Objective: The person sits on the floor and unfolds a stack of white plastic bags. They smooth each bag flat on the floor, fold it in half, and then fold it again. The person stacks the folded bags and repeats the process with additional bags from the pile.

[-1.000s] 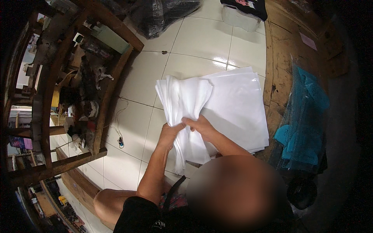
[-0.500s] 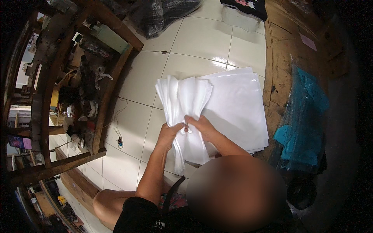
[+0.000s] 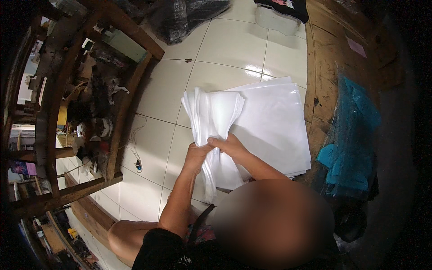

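Observation:
A bundle of thin, glossy white sheets (image 3: 222,110) is squeezed together at its middle and fans out above and below. My left hand (image 3: 197,154) is closed around the bundle's left side. From the right, my right hand (image 3: 228,146) grips the same gathered part, its thumb lying against the left thumb. Below the hands the sheets' lower ends spread downward. Behind and to the right lies a flat stack of larger white sheets (image 3: 275,121) on the tiled floor, partly covered by the bundle and my right forearm.
A wooden shelf frame (image 3: 135,94) crowded with odds and ends stands at left. Along the right runs a wooden board (image 3: 320,58) with blue plastic-wrapped material (image 3: 353,166). Dark plastic sheeting (image 3: 180,20) and a pale translucent container (image 3: 276,21) sit farther away.
My hands have drawn closer together, and the right thumb has moved left to meet the left one. The bundle is pinched more narrowly at its middle.

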The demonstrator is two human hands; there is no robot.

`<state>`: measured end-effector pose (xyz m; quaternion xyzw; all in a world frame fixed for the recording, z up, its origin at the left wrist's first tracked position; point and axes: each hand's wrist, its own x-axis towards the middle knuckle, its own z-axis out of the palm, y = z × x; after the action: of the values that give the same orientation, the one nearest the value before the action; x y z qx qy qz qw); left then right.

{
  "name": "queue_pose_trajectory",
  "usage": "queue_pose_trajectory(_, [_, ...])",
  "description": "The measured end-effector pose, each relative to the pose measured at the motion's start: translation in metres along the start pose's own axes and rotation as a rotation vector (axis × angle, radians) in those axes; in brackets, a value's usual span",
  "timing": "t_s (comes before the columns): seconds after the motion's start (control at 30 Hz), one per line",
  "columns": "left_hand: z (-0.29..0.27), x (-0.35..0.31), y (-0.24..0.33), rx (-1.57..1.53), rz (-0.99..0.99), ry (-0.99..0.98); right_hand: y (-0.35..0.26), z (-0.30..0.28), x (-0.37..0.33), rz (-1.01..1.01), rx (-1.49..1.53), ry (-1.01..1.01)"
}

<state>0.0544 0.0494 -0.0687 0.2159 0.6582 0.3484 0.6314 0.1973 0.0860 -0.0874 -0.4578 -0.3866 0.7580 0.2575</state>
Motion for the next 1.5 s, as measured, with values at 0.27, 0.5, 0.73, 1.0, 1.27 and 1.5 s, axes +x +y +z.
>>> queue_pose_trajectory(0.27, [-0.018, 0.004, 0.0, -0.226, -0.076, -0.116, 0.035, -0.017, 0.016, 0.152, 0.331, 0.156])
queue_pose_trajectory(0.5, [-0.005, 0.0, 0.002, -0.01, 0.001, -0.016, 0.022, -0.003, 0.014, 0.09, 0.088, 0.069])
queue_pose_trajectory(0.73, [-0.005, -0.001, -0.005, -0.082, 0.02, -0.091, 0.033, -0.014, 0.02, 0.08, 0.17, 0.063])
queue_pose_trajectory(1.0, [-0.02, 0.004, -0.003, -0.326, -0.072, -0.151, 0.032, -0.019, 0.017, 0.245, 0.449, 0.076])
queue_pose_trajectory(1.27, [-0.004, 0.001, -0.001, 0.025, 0.042, -0.041, 0.018, -0.006, 0.014, 0.027, 0.042, -0.061])
queue_pose_trajectory(1.5, [0.003, 0.0, 0.001, 0.137, 0.062, -0.046, 0.032, -0.011, 0.017, 0.027, 0.185, 0.009])
